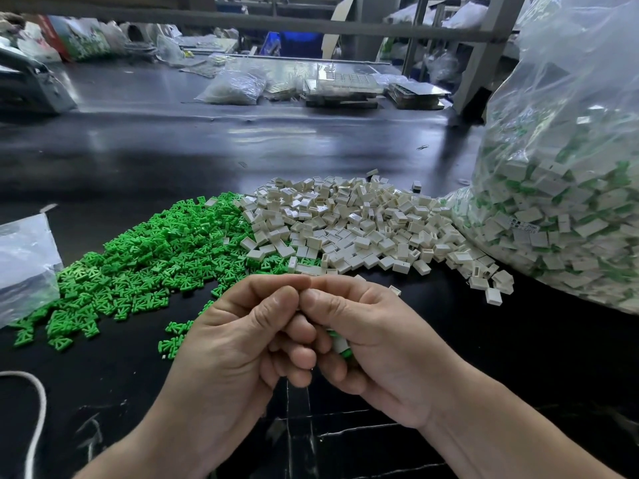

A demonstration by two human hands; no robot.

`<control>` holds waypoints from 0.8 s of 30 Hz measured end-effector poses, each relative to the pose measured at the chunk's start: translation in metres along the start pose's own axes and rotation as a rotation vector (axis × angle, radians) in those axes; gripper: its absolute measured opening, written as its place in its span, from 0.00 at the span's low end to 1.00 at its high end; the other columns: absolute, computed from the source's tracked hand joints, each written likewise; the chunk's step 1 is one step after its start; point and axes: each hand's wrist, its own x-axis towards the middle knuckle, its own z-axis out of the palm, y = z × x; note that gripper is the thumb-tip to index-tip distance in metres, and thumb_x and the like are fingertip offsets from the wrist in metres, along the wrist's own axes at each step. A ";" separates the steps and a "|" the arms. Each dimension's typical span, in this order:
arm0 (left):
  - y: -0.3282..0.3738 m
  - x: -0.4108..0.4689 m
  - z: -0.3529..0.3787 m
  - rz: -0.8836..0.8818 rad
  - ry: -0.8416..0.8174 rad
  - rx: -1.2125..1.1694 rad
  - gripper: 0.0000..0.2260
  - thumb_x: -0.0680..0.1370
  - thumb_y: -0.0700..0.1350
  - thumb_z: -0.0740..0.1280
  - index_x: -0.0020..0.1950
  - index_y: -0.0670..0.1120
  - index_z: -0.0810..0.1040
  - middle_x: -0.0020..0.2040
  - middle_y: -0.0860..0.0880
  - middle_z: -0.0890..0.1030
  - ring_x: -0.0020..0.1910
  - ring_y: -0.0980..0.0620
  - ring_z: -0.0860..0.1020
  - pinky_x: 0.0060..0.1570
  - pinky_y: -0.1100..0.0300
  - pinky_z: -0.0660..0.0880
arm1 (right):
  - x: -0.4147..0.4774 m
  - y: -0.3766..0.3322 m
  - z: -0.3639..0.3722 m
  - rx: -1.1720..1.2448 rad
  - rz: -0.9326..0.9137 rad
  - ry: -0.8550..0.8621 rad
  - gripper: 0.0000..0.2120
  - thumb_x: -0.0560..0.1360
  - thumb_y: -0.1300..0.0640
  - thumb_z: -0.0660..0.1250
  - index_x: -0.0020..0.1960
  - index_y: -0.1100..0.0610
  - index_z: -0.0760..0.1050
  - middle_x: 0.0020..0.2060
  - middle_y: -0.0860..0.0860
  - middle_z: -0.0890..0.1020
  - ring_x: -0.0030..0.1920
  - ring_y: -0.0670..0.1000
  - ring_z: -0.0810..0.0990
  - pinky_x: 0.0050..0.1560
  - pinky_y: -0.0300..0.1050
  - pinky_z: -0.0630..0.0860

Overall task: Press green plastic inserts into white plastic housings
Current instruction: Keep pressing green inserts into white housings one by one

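Both hands are held together over the near middle of the black table [518,375], thumb tips touching. The left hand [238,340] is tightly curled, its thumb pressed against the right thumb. Whatever is squeezed at that meeting point is hidden, so it cannot be told what the left hand holds. The right hand [380,340] is curled round white and green pieces [339,344], which are glimpsed between its lower fingers.

The green inserts [155,257] are heaped to the left, and the white housings [363,226] lie in a pile just beyond the hands, touching the green heap. A large clear bag [560,209] of mixed white and green parts stands on the right.

The press is probably being made blind behind the thumbs. If the insert is tilted or turned the wrong way, it could be jammed or left half seated, and the fault could go unnoticed. Because several pieces seem to be kept in the right palm while force is applied, one could be squeezed out and dropped. A dropped piece could be lost among the loose parts close by. An unfinished housing could likewise be carried to the bag by mistake.
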 end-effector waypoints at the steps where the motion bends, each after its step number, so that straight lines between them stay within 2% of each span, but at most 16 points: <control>1: 0.000 0.000 0.000 0.006 0.001 0.000 0.24 0.58 0.48 0.84 0.49 0.40 0.83 0.29 0.41 0.79 0.23 0.49 0.78 0.22 0.62 0.75 | 0.000 0.000 0.000 -0.003 -0.002 0.003 0.15 0.75 0.49 0.68 0.54 0.59 0.80 0.31 0.50 0.75 0.24 0.45 0.71 0.19 0.35 0.62; 5: -0.002 0.000 0.002 0.038 -0.010 0.010 0.22 0.62 0.49 0.81 0.51 0.41 0.83 0.30 0.42 0.79 0.25 0.50 0.79 0.23 0.62 0.76 | 0.000 0.001 0.001 0.028 -0.006 0.001 0.19 0.75 0.49 0.68 0.58 0.62 0.78 0.31 0.50 0.75 0.24 0.45 0.70 0.19 0.36 0.61; 7: -0.001 -0.001 0.001 0.041 -0.019 0.036 0.22 0.64 0.49 0.80 0.54 0.41 0.83 0.31 0.42 0.80 0.26 0.50 0.79 0.24 0.61 0.76 | 0.000 0.000 0.000 0.051 -0.004 -0.003 0.16 0.75 0.49 0.68 0.53 0.62 0.79 0.31 0.51 0.74 0.24 0.45 0.70 0.19 0.36 0.60; 10: 0.001 -0.001 -0.001 0.052 -0.037 0.107 0.20 0.67 0.50 0.78 0.55 0.42 0.82 0.33 0.41 0.80 0.26 0.49 0.79 0.25 0.60 0.76 | 0.000 0.000 -0.002 0.069 -0.005 -0.029 0.10 0.76 0.50 0.67 0.44 0.56 0.78 0.31 0.53 0.73 0.23 0.46 0.69 0.19 0.35 0.60; 14: 0.004 -0.004 -0.005 0.118 0.047 0.271 0.10 0.70 0.46 0.74 0.50 0.46 0.83 0.32 0.40 0.79 0.25 0.46 0.78 0.23 0.58 0.74 | 0.003 0.001 -0.005 0.188 -0.006 -0.086 0.07 0.75 0.52 0.67 0.42 0.55 0.75 0.32 0.52 0.74 0.23 0.46 0.70 0.19 0.34 0.62; 16: 0.007 -0.005 -0.006 0.177 0.114 0.430 0.05 0.72 0.45 0.73 0.47 0.48 0.83 0.32 0.41 0.80 0.26 0.45 0.77 0.23 0.58 0.74 | 0.005 -0.001 -0.011 0.387 -0.067 -0.186 0.03 0.74 0.55 0.67 0.42 0.55 0.75 0.33 0.51 0.77 0.23 0.45 0.73 0.19 0.34 0.66; 19: 0.013 -0.006 -0.011 0.256 0.215 0.750 0.08 0.72 0.52 0.67 0.48 0.55 0.82 0.35 0.45 0.83 0.29 0.49 0.81 0.27 0.63 0.76 | 0.007 -0.007 -0.024 0.594 -0.162 -0.270 0.07 0.73 0.56 0.70 0.46 0.59 0.77 0.38 0.55 0.80 0.27 0.46 0.79 0.20 0.34 0.72; 22: 0.014 -0.005 -0.019 0.292 0.256 1.185 0.10 0.70 0.59 0.64 0.48 0.61 0.80 0.40 0.58 0.83 0.38 0.61 0.81 0.33 0.70 0.76 | 0.009 -0.006 -0.035 0.623 -0.159 -0.193 0.11 0.70 0.54 0.77 0.43 0.58 0.77 0.39 0.55 0.80 0.27 0.46 0.79 0.19 0.35 0.72; 24: 0.010 -0.003 -0.023 0.327 0.224 1.507 0.11 0.72 0.61 0.64 0.52 0.62 0.78 0.42 0.64 0.80 0.42 0.66 0.77 0.34 0.72 0.71 | 0.010 -0.007 -0.039 0.577 -0.124 -0.075 0.11 0.69 0.54 0.78 0.40 0.55 0.76 0.38 0.53 0.79 0.26 0.45 0.77 0.18 0.34 0.70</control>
